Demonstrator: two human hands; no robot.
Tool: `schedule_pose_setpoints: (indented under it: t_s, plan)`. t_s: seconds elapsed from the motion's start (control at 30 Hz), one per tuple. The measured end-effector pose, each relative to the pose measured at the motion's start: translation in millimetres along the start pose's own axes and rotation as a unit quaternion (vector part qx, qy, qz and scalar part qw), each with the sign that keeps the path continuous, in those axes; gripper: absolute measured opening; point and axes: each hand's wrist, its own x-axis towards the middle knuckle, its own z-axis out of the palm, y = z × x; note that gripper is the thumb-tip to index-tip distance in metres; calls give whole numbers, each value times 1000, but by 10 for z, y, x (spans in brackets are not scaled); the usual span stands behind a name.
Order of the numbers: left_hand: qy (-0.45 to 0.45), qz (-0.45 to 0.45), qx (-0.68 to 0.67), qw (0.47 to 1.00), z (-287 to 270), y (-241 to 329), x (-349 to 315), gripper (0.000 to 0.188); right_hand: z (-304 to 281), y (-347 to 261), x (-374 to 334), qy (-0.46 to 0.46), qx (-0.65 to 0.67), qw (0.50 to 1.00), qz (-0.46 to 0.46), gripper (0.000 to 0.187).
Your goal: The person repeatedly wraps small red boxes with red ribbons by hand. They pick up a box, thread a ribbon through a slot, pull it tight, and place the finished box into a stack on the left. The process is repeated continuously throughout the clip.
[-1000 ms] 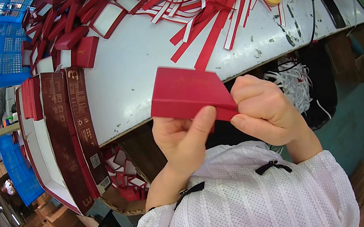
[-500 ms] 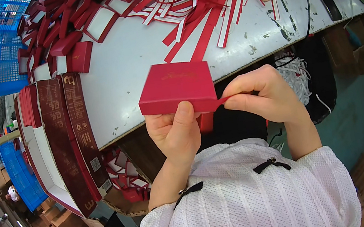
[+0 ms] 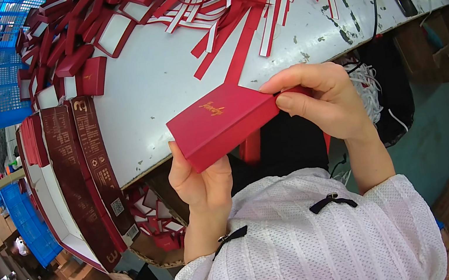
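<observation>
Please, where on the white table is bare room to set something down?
The widest patch lies between red boxes, red ribbons and the held box; a smaller one, between ribbons and black cable. The far side of the table is crowded.

Tabletop is bright w/ glare, fisheye edges bent & prob soft

White, finely perforated top, loose sleeves, 2 black bows.

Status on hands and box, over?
Left hand holding red gift box. Right hand at its right corner. Gold-lettered face up. Red ribbon beyond, nothing visibly blocking.
</observation>
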Motion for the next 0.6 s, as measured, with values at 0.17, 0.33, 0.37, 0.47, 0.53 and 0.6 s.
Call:
schedule_pose_setpoints:
  t_s: [0.17,0.33,0.37,0.47,0.53,0.6]
  plan:
    - [-18,113,210,971,-166,-129,97,33,142,-22,-63,24,-40,998,-40,16]
    - [23,231,481,845,-118,-259,238,37,186,-35,-75,19,-126,989,-69,19]
    - [35,202,418,885,-71,-185,227,34,110,-11,-65,41,-152,985,-66,17]
    - [13,106,232,967,53,-110,232,32,-64,-28,-72,73,-158,984,-36,15]
    - [15,90,159,983,83,-106,209,33,-39,-29,-38,71,-134,987,-57,15]
    - [18,93,133,987,125,-135,189,33,11,-4,-18,82,-110,989,-54,14]
